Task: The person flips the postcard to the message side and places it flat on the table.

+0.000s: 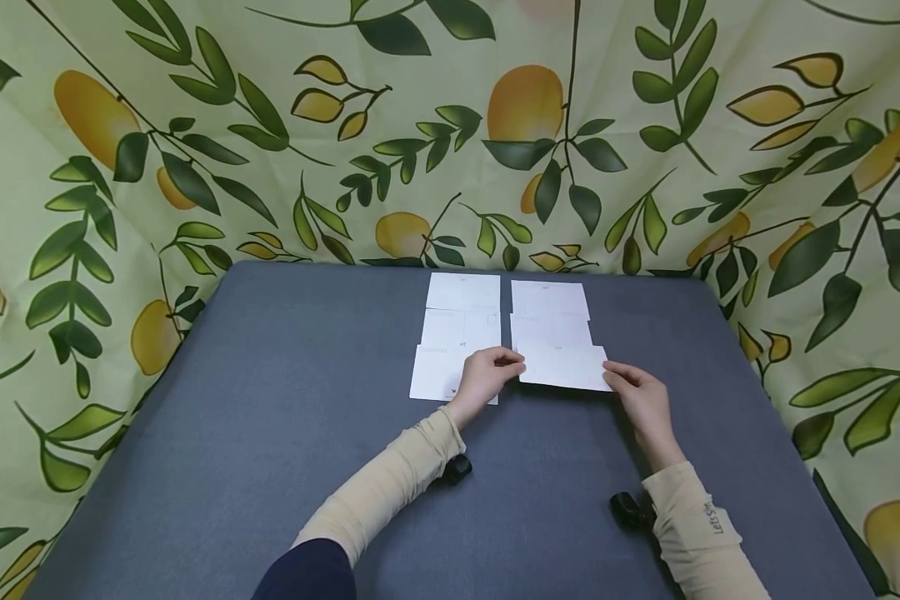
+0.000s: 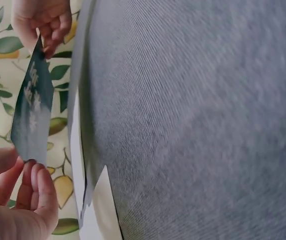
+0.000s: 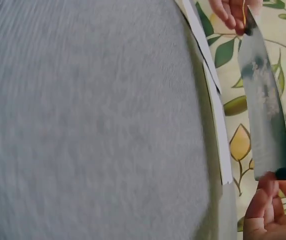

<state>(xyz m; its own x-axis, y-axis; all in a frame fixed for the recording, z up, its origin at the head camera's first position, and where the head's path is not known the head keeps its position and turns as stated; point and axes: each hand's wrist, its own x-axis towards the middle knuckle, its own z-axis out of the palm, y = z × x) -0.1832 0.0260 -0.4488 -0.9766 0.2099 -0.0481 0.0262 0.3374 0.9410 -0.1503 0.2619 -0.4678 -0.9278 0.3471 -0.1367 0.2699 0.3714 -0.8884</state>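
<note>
Both hands pinch a postcard [image 1: 566,368] [image 2: 33,107] [image 3: 264,110] by its opposite ends, holding it raised above the table. Its upper face is white; the wrist views show a dark teal picture with pale lettering underneath. The left hand [image 1: 487,377] [image 2: 23,200] grips the left edge, and the right hand [image 1: 645,404] [image 3: 278,207] the right edge. Behind it, two white postcards [image 1: 547,298] overlap in a column. Under the left wrist, another column of three white postcards [image 1: 435,375] lies overlapping, the nearest partly hidden by the left hand.
A blue-grey cloth covers the table [image 1: 255,400]. A curtain [image 1: 420,125] with leaves and orange fruit hangs behind and along the sides. Black wrist devices [image 1: 630,510] sit under both forearms, close to the tabletop.
</note>
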